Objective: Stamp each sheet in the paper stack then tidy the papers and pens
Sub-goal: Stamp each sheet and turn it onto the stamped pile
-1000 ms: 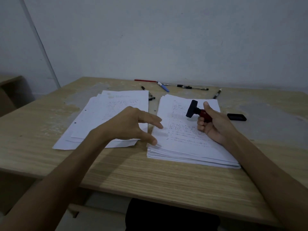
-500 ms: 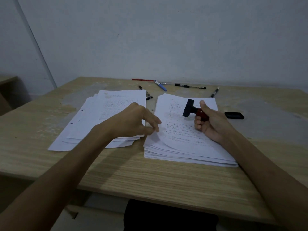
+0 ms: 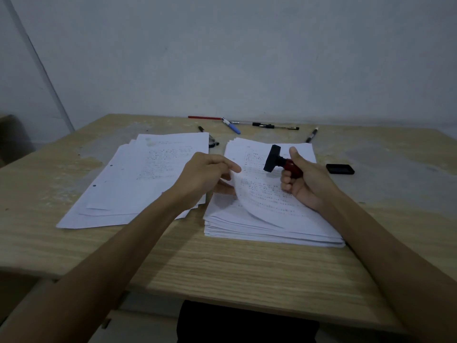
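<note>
Pinching top sheet [image 3: 249, 194] edge with my left hand [image 3: 207, 174], lifted off paper stack [image 3: 269, 219] | right hand [image 3: 306, 181] clenched round stamp [image 3: 282, 162]

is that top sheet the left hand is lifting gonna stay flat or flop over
Probably flop: the thin white top sheet already curls where the left hand pinches its edge. It looks light, so it should lift easily. It may slide off the thick white paper stack beneath.
</note>
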